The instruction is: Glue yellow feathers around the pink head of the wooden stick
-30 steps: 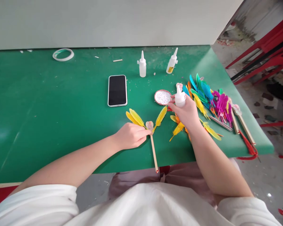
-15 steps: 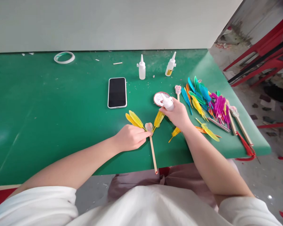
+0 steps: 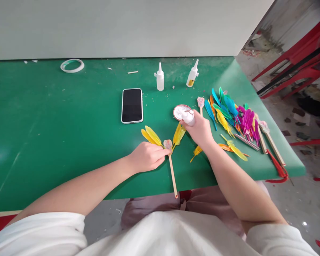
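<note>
My left hand [image 3: 148,156] is closed, its fingertips on the top of a thin wooden stick [image 3: 173,177], just below a small pale heart-like head with reddish marks [image 3: 168,144]. Yellow feathers [image 3: 152,134] fan out on the left of this head, and more yellow feathers [image 3: 178,134] stand on its right. In my right hand [image 3: 202,130] is a small white squeeze bottle [image 3: 188,118], tipped with its nozzle toward a round white dish with a red rim [image 3: 177,107]. My right fingers hide part of the bottle and are close to the right feathers.
Two white nozzle bottles [image 3: 160,81] stand at the back, near a phone [image 3: 132,106] and a tape roll [image 3: 72,70]. Coloured feathers [image 3: 230,106], tweezers [image 3: 246,141] and sticks with a red tassel [image 3: 278,165] lie right. The green table's front edge is close to my body.
The bottle in my right hand has tipped slightly more toward the left, its nozzle a little lower. My left hand stays on the stick.
</note>
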A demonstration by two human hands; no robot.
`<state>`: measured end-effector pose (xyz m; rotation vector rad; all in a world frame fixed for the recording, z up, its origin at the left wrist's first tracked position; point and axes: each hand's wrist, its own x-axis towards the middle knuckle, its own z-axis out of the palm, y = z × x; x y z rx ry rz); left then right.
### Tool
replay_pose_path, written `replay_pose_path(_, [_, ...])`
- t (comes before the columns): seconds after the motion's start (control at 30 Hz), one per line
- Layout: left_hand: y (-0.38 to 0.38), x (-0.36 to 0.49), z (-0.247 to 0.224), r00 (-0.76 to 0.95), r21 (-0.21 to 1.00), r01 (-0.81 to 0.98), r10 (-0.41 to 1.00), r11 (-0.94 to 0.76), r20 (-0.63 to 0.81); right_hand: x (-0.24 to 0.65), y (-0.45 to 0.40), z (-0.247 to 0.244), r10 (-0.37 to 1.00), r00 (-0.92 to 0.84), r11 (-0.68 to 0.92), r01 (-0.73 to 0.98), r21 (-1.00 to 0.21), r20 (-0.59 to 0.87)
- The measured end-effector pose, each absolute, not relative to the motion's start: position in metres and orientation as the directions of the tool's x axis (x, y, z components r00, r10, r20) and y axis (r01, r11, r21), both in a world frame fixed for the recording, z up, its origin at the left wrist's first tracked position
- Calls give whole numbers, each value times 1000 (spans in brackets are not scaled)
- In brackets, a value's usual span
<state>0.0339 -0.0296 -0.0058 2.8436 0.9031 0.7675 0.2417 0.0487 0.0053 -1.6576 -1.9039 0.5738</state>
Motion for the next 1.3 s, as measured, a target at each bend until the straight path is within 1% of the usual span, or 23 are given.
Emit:
replay_pose_path(0.13, [-30,35,-3,707,223,533,575,-816,412,248,49,10,988,3,109,694,-712,154])
replay_pose_path(0.37, [-30,34,-6,693,256,532,589,-807,416,243,47,9,994,-92,108,746,-657,58])
replay_pose_path(0.5, [-30,34,-6,687,260,537,595,-803,417,244,47,8,994,-82,109,761,-640,72])
replay_pose_path(0.57, [-30,34,-6,689,258,535,593,-804,418,244,48,8,994,-76,106,762,-639,74])
replay_pose_path(0.7, [-30,34,-5,685,272,536,601,-799,412,241,47,8,995,-101,93,745,-660,26])
replay_pose_path(0.87, [-29,35,-7,661,334,531,628,-778,412,239,47,5,992,-127,109,725,-680,23])
replay_pose_path(1.03, [-28,34,-6,602,415,544,683,-730,413,240,47,4,989,-145,124,718,-685,27])
replay_pose_path(1.3, [-28,34,-5,641,384,533,656,-754,399,240,46,3,989,-144,134,716,-685,42])
